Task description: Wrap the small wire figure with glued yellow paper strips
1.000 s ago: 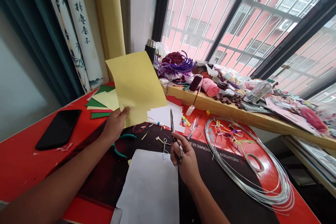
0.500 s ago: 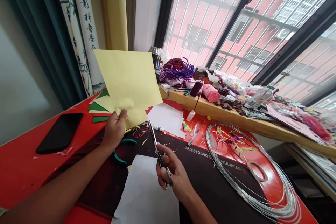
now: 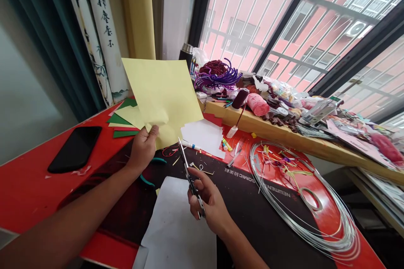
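A large sheet of yellow paper point(image 3: 164, 92) is raised above the table, pinched at its lower left edge by my left hand point(image 3: 144, 149). Its surface is dented near my thumb. My right hand point(image 3: 208, 201) grips a pair of scissors point(image 3: 186, 162), its fingers around the handles. The blades point up and away, close together, with their tip just below the paper's lower right corner and apart from it. Beneath my right hand lies a white sheet point(image 3: 179, 227) on the dark mat point(image 3: 246, 214).
Left are a black phone point(image 3: 75, 149) and coloured sheets point(image 3: 126, 133). Teal-handled pliers point(image 3: 147, 180) lie partly hidden behind my left wrist. A coil of silver wire point(image 3: 344, 235) spreads at right. A wooden ledge point(image 3: 284, 145) carries yarn, a flask point(image 3: 186, 52) and craft supplies.
The view has shifted a little, so the table's things sit slightly differently in the picture. The paper appears slightly further right. The scissor blades look closer together. Both holds are unchanged.
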Motion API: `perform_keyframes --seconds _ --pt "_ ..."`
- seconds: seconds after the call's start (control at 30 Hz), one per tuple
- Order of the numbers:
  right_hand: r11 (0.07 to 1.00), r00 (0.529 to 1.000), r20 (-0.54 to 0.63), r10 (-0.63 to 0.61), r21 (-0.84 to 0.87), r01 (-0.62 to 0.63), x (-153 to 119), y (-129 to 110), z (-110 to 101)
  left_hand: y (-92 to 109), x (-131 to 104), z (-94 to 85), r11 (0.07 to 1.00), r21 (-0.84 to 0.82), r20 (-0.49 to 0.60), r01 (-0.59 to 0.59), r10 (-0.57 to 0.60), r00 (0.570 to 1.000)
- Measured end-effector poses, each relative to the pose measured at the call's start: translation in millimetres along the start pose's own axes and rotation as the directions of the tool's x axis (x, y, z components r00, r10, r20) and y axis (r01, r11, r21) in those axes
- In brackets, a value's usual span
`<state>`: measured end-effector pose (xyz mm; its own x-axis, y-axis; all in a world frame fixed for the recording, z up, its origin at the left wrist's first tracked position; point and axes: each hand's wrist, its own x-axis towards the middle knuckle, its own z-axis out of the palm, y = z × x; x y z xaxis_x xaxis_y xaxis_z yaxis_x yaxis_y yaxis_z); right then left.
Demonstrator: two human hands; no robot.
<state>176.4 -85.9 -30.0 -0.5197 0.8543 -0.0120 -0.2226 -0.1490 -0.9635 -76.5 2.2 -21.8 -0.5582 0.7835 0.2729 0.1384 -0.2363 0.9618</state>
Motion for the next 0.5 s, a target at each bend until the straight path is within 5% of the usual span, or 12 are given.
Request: perform_keyframes --seconds 0.2,0.5 --pt "1.000 0.999 -0.033 -0.023 0.009 0.023 0.6 -1.0 -0.7 1.4 -8.1 3.8 0.994 0.098 0.085 -0.052 0.044 0.995" --pt "1.000 0.999 -0.045 -0.027 0.011 0.028 1.5 0.1 -4.2 -4.8 -12.3 8.6 0.999 -0.043 0.145 -0.014 0.020 0.989"
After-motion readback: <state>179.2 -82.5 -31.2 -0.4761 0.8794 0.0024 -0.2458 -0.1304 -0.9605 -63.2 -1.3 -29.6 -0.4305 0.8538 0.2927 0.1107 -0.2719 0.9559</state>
